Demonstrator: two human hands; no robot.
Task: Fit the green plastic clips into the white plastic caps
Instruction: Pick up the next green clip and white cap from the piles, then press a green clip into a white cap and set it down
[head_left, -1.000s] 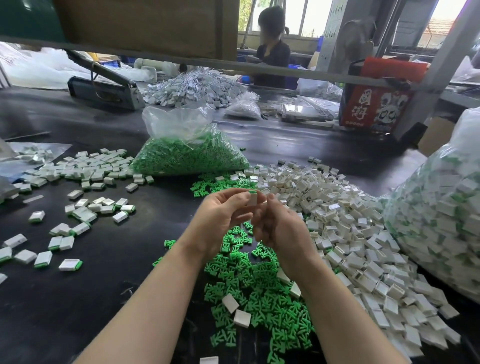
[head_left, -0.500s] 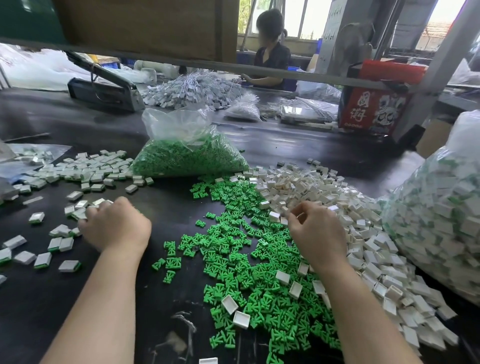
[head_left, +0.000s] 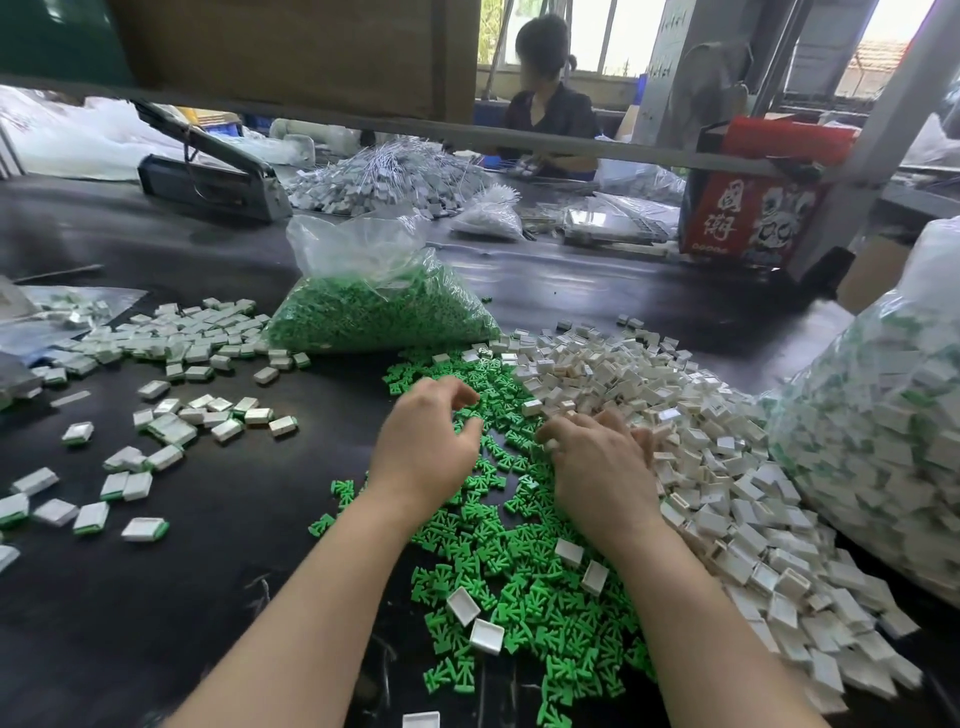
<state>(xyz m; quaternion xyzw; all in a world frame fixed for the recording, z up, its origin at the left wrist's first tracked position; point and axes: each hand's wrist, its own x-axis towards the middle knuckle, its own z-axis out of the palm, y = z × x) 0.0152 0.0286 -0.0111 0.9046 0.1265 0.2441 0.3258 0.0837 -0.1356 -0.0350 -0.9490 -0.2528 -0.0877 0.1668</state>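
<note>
My left hand (head_left: 426, 447) hovers, fingers loosely curled, empty, over small green plastic clips (head_left: 519, 571) at frame centre. Right hand (head_left: 597, 467) digs into white plastic caps (head_left: 727, 467) right of centre; grasp unclear. Parts light, stiff, likely slippery: pinch by edges.

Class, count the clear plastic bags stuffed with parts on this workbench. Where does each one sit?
2. The bag of green clips lies behind both loose piles; the bag of assembled caps bulges at the right edge. Others farther back may be hidden.

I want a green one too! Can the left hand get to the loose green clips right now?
Probably yes. The left hand hovers right over the loose green clips with curled fingers, and nothing lies between them.
</note>
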